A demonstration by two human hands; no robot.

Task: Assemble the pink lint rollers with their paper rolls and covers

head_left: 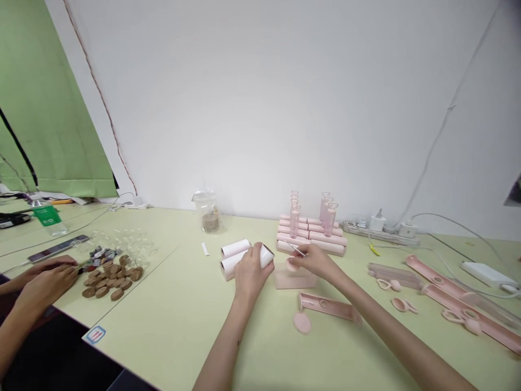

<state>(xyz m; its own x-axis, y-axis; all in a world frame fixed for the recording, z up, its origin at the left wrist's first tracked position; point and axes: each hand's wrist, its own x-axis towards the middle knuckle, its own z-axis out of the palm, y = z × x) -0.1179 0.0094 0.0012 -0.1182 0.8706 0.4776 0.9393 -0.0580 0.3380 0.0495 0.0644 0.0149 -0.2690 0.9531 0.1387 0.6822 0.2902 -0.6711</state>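
Observation:
My left hand [253,271] is closed around a glossy white roll [267,257]; its fingers cover the roll's middle. Behind it lies a second white roll [236,247]. My right hand [312,260] grips thin metal tweezers [296,250], their tip pointing up and left. A small pink disc [291,265] shows at the right fingertips; whether it is pinched is unclear. Under that hand sits a pale pink block-shaped piece [295,281], slightly blurred. Closer to me are an open pink trough-like case [329,307] and a flat pink disc [302,322].
Pink cases [325,247] carry upright clear pink tubes [330,220] by the wall. More pink parts [468,309] lie at right, near a power strip [382,232]. At left, another person's hands [52,279] work beside cork-like discs [109,279]. A plastic bag [207,212] stands behind.

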